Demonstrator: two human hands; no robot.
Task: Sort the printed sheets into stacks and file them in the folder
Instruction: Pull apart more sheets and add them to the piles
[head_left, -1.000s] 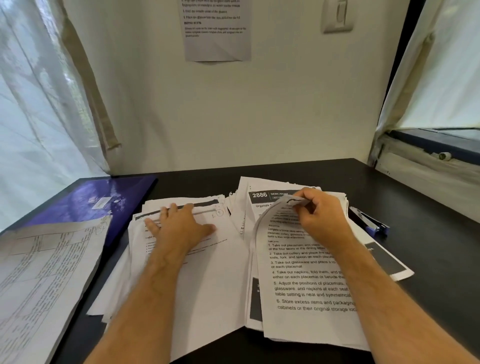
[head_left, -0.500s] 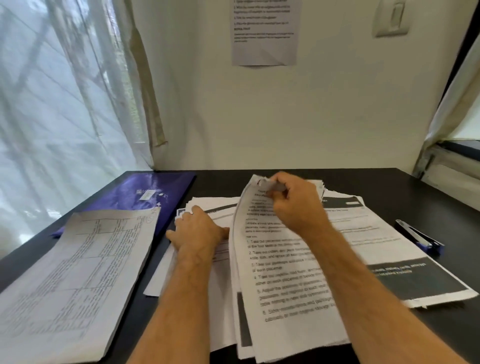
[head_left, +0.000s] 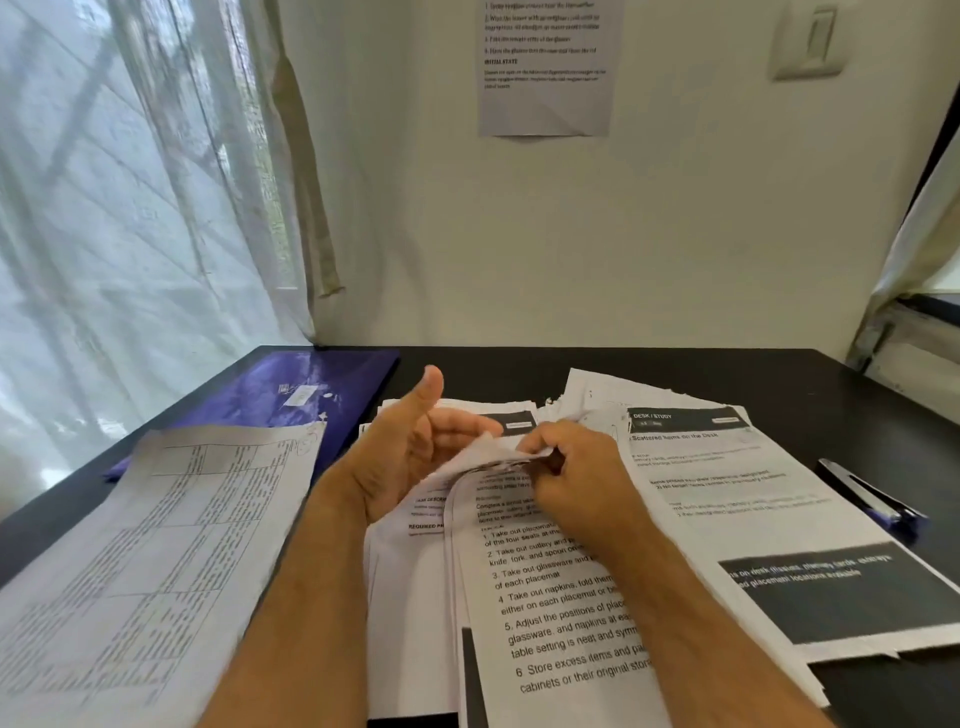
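A: What's different from a moment ago?

B: The left hand (head_left: 410, 457) was lying flat on the left stack (head_left: 415, 597) of sheets. It has come up off the paper, palm turned inward and thumb raised, fingers loose, and it reaches toward the curled top edge of the sheet (head_left: 550, 613) the other hand is lifting. Its fingertips look to be at that edge, but I can't tell whether they actually hold it.

A: And the right hand (head_left: 566, 478)?

B: It still pinches the top edge of that numbered-list sheet, which bows upward over the middle pile.

A: So what does that mean for the job?

B: I'd say the sheet is being passed across, or steadied with both hands, so it can go onto one of the stacks. Sorting is still under way.

A: Where's everything else?

B: The right stack (head_left: 753, 509), with a dark header, lies just beside the right wrist. A table-printed sheet (head_left: 145, 561) lies apart on the left of the bench (head_left: 675, 369). The purple folder (head_left: 291, 389) lies closed at the back left, partly under that sheet, with nothing filed yet. A stapler (head_left: 872, 499) lies at the right.
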